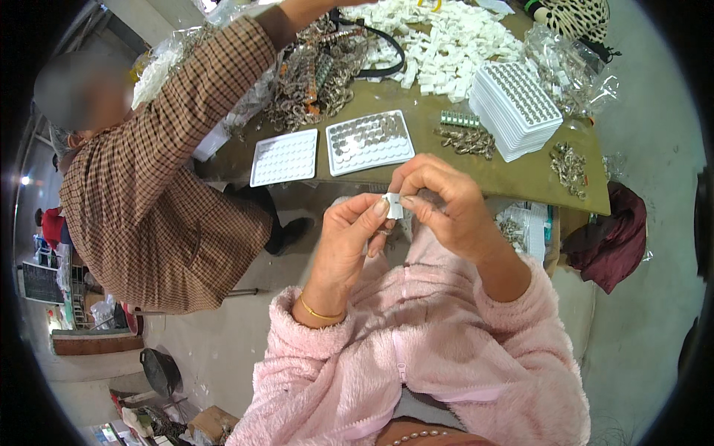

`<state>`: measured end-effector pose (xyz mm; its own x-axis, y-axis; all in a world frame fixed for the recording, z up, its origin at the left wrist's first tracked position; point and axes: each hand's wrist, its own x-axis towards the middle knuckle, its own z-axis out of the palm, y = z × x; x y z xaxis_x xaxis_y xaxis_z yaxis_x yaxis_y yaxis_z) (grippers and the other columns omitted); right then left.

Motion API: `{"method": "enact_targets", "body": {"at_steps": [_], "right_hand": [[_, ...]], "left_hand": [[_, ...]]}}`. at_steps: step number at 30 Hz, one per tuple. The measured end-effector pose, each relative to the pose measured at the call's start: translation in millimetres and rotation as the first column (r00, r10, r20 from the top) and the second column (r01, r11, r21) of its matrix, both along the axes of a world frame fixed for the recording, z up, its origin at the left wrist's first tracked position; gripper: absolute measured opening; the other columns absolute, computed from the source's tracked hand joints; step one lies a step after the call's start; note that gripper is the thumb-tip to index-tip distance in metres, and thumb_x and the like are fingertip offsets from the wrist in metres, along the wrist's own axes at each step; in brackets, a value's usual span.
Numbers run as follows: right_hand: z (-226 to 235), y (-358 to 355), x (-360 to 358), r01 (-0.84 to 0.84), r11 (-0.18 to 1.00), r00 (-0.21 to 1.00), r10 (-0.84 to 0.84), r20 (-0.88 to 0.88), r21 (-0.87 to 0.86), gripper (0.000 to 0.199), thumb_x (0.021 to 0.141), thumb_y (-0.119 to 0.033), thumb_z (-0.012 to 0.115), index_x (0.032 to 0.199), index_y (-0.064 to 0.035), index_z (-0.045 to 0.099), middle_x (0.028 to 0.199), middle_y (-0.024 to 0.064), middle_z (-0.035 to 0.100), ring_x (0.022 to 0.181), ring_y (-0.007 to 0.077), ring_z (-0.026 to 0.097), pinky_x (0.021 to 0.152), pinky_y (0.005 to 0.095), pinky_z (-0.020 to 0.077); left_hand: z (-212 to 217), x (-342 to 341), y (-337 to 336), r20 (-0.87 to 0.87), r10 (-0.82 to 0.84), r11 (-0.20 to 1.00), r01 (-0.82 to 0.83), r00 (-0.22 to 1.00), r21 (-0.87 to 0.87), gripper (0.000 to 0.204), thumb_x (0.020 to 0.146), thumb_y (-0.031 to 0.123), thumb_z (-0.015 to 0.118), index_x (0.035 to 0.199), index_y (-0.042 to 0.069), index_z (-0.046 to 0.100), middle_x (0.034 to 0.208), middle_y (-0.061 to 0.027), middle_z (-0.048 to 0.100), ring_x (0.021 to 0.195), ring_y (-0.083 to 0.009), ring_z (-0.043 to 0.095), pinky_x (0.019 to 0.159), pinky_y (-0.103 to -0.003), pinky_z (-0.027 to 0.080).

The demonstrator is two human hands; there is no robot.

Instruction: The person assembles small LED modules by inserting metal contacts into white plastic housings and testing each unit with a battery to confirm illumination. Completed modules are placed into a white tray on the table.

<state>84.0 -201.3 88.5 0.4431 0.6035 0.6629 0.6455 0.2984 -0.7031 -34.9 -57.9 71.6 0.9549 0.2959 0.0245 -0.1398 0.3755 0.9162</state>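
Observation:
Over my lap, just off the table's near edge, a small white piece (395, 207), perhaps plastic or card, sits between my fingertips. My left hand (348, 236) pinches its left side with thumb and forefinger. From the right, my right hand (448, 204) grips the same piece between thumb and fingers. Whether a smaller part sits in it cannot be made out. Just beyond my hands lies a white tray (407, 152) of round cells, partly filled with small metal parts. To its left is another white tray (284, 157), whose cells look bare.
The green-brown table (416, 119) holds a heap of white pieces (454, 37), tangled metal parts (309, 85), and a tall stack of white trays (513, 119). Small metal piles (468, 141) lie near it. At left, a person in a checked coat (167, 141) reaches across. A dark red cloth (613, 238) hangs right.

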Motion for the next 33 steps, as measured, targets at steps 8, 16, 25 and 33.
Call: {"method": "enact_targets", "body": {"at_steps": [8,16,25,33], "right_hand": [[-4,14,4,0.031,0.999,0.989,-0.028,-0.146,0.022,0.007,0.082,0.005,0.065,0.085,0.0016,0.061,0.092,0.0120,0.065,0.087,0.0238,0.064,0.078,0.0314,0.0494],[-10,20,19,-0.160,0.967,0.797,0.246,-0.551,0.201,0.008,0.092,0.001,0.064,0.095,0.0080,0.068,0.096,0.0111,0.069,0.087,0.0143,0.063,0.079,0.0274,0.0521],[4,27,16,-0.189,0.953,0.638,0.304,-0.707,0.238,0.010,0.093,0.001,0.064,0.096,0.0086,0.068,0.093,0.0148,0.070,0.076,0.0161,0.068,0.067,0.0271,0.0572],[6,27,13,-0.161,0.959,0.615,0.283,-0.736,0.234,0.009,0.091,-0.005,0.068,0.092,0.0039,0.071,0.099,0.0131,0.069,0.084,0.0148,0.065,0.075,0.0250,0.0510]], "left_hand": [[10,8,6,-0.053,0.020,0.999,-0.023,0.998,-0.049,0.026,0.098,0.023,0.064,0.096,-0.003,0.067,0.077,-0.0051,0.064,0.052,-0.0048,0.045,0.047,-0.018,0.033],[10,22,17,-0.032,-0.104,0.979,0.097,0.994,-0.178,0.032,0.100,0.028,0.059,0.097,-0.004,0.065,0.081,-0.0063,0.061,0.053,-0.0053,0.042,0.048,-0.018,0.033],[12,24,29,0.035,-0.162,0.915,0.164,0.986,-0.370,0.032,0.102,0.025,0.057,0.101,-0.006,0.065,0.081,-0.0088,0.062,0.051,-0.0062,0.044,0.046,-0.018,0.034],[8,25,29,0.087,-0.158,0.901,0.180,0.984,-0.395,0.033,0.102,0.026,0.056,0.104,-0.007,0.062,0.081,-0.0094,0.061,0.051,-0.0059,0.044,0.045,-0.018,0.034]]}}
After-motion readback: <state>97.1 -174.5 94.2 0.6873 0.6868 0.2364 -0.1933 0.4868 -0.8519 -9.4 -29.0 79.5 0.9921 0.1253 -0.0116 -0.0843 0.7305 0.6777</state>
